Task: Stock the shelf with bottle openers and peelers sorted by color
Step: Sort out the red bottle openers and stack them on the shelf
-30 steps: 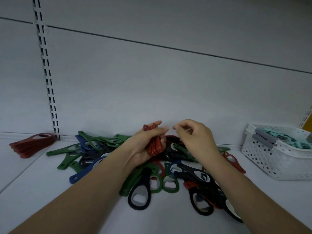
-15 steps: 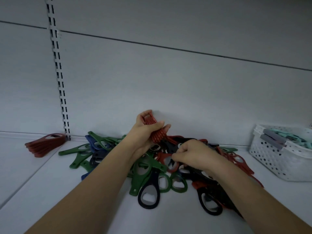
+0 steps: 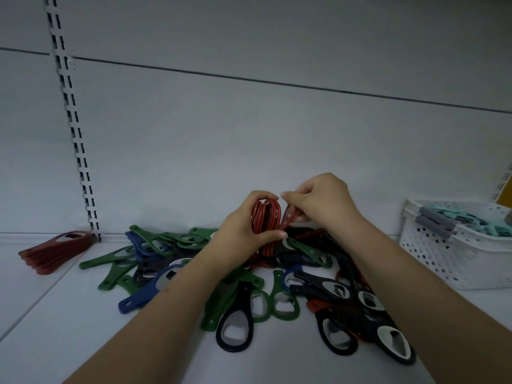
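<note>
Since a moment ago our right hand [image 3: 322, 205] has risen from the mixed pile [image 3: 277, 278] on the shelf [image 3: 69, 314], now pinching one red opener [image 3: 288, 217] upright. Our left hand [image 3: 249, 231] grips the red bundle [image 3: 266, 217], long axis vertical, just left of it. We judge the opener slides sideways into the bundle; the right hand is nearer.

Opener colours around the mixed pile

Green, blue, black and red openers are seen in the pile [image 3: 249, 278]; left of it a red stack [image 3: 55, 252], right a white dotted basket [image 3: 454, 259] with teal items [image 3: 468, 221].
</note>
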